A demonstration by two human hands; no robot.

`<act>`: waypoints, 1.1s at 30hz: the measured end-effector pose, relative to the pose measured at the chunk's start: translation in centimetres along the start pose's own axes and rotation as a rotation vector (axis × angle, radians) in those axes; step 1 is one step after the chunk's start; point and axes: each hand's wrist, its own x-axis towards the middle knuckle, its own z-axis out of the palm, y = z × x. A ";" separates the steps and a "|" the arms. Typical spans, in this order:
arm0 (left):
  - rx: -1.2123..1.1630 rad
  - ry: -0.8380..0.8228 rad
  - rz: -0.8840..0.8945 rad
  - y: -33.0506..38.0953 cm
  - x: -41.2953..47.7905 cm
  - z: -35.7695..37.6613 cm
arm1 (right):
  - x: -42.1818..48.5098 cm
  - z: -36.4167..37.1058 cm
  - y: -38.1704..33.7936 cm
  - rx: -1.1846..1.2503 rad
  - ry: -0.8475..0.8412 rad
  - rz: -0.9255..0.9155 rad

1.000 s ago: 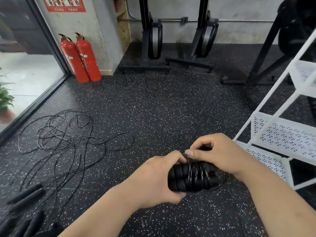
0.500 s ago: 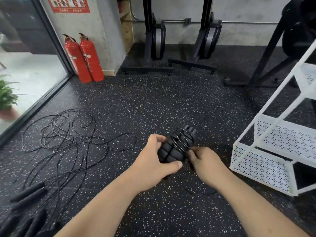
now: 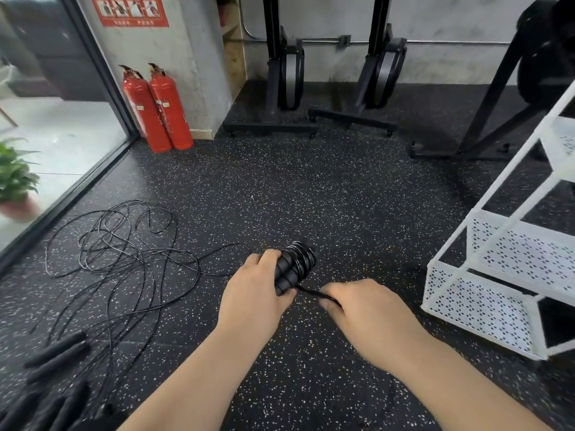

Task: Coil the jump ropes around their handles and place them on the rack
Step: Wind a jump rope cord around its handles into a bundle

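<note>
My left hand grips a pair of black jump-rope handles, tilted up and to the right, with thin black rope wound in several turns around their upper half. My right hand pinches the short free end of that rope just right of the handles and holds it taut. A white perforated metal rack stands at the right, its lower shelves bare. A loose tangle of black ropes lies on the floor at the left, with more black handles at the lower left.
The floor is dark speckled rubber. Two red fire extinguishers stand by a pillar at the back left, beside a glass wall and a potted plant. Black exercise machines line the back wall, and a black frame stands at the back right.
The handle bundle has swung from lying crosswise to pointing up and right. My right hand has come off the top of the bundle, moved down and right, and now pulls the rope end.
</note>
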 end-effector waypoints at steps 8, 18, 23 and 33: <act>0.055 -0.330 0.310 0.8 -0.8 0.8 | 0.5 -1.4 1.9 0.039 0.093 0.025; -0.351 -0.559 0.285 3.1 -1.9 -2.3 | 0.8 -3.6 5.8 0.425 -0.080 0.089; -0.501 -0.628 0.266 3.6 -1.8 -3.4 | 0.3 -4.6 6.3 0.721 -0.187 0.076; -0.384 -0.597 0.284 2.8 -1.0 -4.7 | 0.7 -3.9 5.4 0.669 -0.009 0.128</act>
